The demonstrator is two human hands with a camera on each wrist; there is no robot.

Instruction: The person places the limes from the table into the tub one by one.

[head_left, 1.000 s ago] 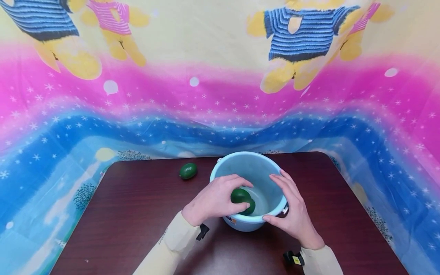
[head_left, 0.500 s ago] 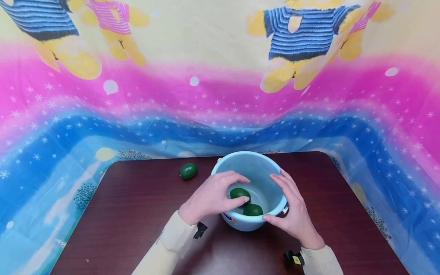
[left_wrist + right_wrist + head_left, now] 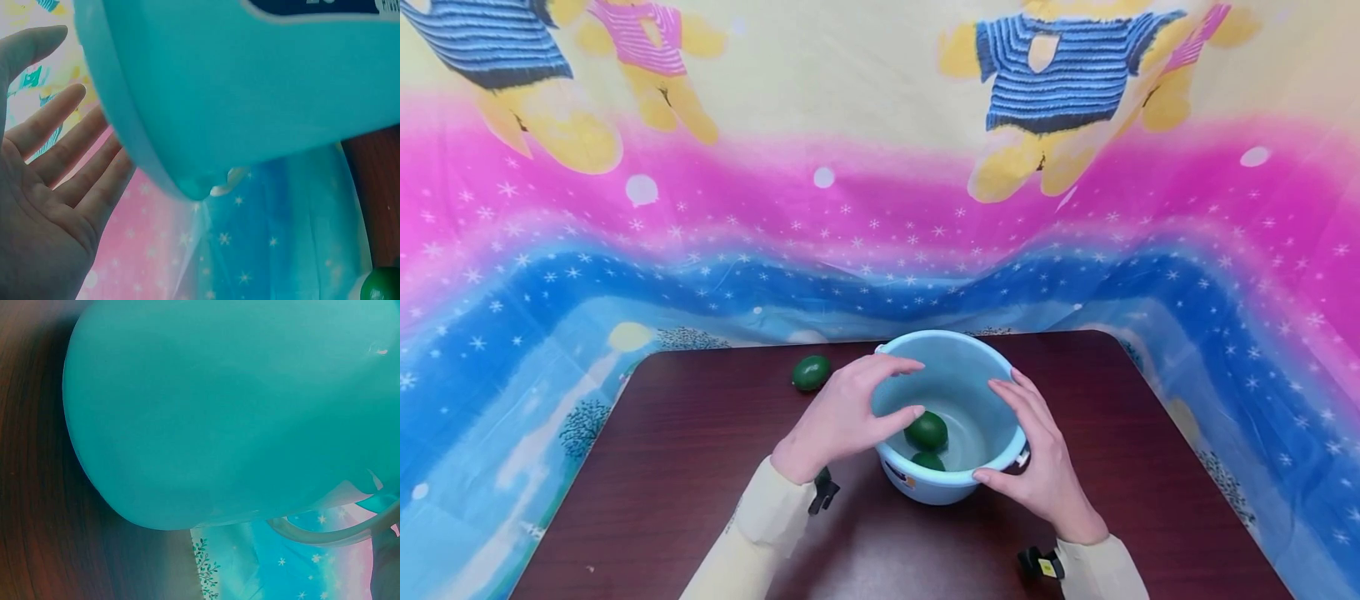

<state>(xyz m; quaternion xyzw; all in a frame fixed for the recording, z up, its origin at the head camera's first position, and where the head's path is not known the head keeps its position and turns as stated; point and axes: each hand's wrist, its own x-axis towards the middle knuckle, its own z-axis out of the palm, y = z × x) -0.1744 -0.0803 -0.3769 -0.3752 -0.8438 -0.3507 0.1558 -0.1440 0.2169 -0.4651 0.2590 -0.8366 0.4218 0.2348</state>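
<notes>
A light blue bucket (image 3: 936,492) stands on the table with its mouth tilted toward me. Inside lie two glossy dark green oval fruits: one fruit (image 3: 928,432) near the middle, and a lower fruit (image 3: 928,461) partly hidden by the front rim. My left hand (image 3: 846,408) hovers at the bucket's left rim, fingers and thumb spread apart with nothing between them. In the left wrist view its palm (image 3: 50,219) is bare beside the rim. My right hand (image 3: 1045,458) holds the bucket's right rim, thumb at the front and fingertips over the edge; the right wrist view shows only bucket wall (image 3: 219,412).
Another green fruit (image 3: 811,372) lies on the dark wooden table (image 3: 715,433), left of the bucket. Something dark green (image 3: 822,477) peeks out beside my left wrist. A bucket handle (image 3: 337,536) hangs at its side. Printed cloth (image 3: 850,242) rises behind the table.
My left hand has let go of the fruit in the bucket and drawn back left and up. The lower fruit rolled right, then back left. My right hand has stayed put.
</notes>
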